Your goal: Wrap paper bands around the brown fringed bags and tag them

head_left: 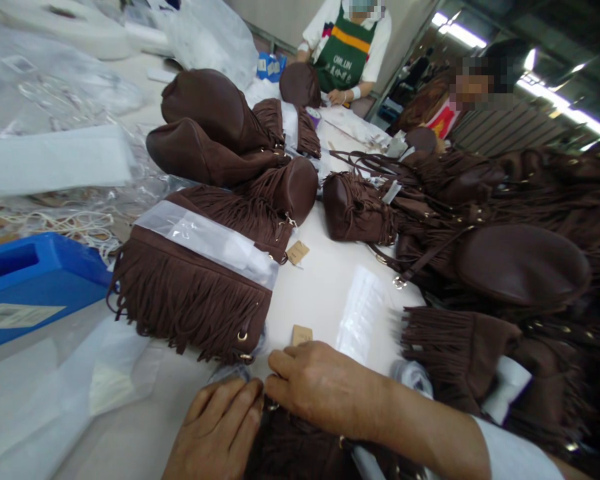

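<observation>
A dark brown fringed bag [295, 447] lies at the bottom edge, partly under my forearm. My left hand [223, 423] is closed at its upper left corner, fingers together, with clear plastic at the fingertips. Against it, my right hand [315, 377] pinches at the same corner beside a metal ring; the exact part between the fingers is hidden. A kraft paper tag [302, 335] shows just beyond my right knuckles. Another fringed bag [195, 280], wrapped with a clear plastic band [207, 241], lies just past my hands.
Brown bags [520, 267] are heaped on the right; more bags [205, 110] lie further back. A blue tape dispenser [40, 287] and plastic sheets [55, 160] lie left. A clear plastic strip [361, 313] rests on the white table [310, 293]. A person in a green apron [345, 60] works opposite.
</observation>
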A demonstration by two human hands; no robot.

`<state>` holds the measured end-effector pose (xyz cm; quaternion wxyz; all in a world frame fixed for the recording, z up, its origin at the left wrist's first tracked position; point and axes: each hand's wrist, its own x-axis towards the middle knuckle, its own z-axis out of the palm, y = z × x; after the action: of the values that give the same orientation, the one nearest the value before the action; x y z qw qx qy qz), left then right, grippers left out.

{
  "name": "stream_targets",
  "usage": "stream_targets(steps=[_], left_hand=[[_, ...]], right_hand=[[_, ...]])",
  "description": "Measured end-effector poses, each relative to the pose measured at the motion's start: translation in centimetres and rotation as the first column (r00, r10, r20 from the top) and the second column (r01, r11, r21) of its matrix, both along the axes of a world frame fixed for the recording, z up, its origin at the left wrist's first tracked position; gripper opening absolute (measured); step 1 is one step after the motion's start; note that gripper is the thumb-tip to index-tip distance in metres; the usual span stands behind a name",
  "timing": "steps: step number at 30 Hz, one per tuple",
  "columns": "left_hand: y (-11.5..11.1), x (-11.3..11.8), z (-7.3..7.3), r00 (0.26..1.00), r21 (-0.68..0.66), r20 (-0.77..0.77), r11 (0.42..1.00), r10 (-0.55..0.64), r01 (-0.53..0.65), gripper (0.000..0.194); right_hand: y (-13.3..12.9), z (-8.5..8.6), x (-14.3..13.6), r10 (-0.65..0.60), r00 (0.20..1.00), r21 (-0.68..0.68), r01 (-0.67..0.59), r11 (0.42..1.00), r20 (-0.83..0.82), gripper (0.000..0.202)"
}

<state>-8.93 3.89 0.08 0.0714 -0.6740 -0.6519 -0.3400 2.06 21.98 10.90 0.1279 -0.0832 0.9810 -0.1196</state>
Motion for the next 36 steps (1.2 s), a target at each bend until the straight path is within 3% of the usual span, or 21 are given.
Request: stream_targets(steps=[12, 23, 28, 36], left_hand=[[0.2, -0.1, 0.6, 1.000, -0.033, 0.026, 0.999, 0.004, -0.003, 0.025], [0.3, 0.0, 0.8, 0.995, -0.080, 0.093, 0.997, 0.023, -0.016, 0.025], [0.5, 0.1, 0.6, 0.996, -0.070, 0.085, 0.997, 0.033, -0.027, 0.026], [0.6, 0.1, 1.1, 0.999, -0.111, 0.048, 0.994, 0.007, -0.002, 0.029]], right_hand=[[-0.3, 0.1, 0.1, 0.023, 1.000, 0.005, -0.023, 1.000, -0.002, 0.012], [0.2, 0.5, -0.1, 0.006, 0.998, -0.072, -0.002, 0.997, 0.060, 0.017], [0.2, -0.4, 0.6, -0.106, 0.987, -0.166, 0.125, 0.978, 0.120, 0.009], [-0.3, -1.1, 0.8, -0.295, 0.937, -0.305, 0.341, 0.889, 0.188, 0.017]])
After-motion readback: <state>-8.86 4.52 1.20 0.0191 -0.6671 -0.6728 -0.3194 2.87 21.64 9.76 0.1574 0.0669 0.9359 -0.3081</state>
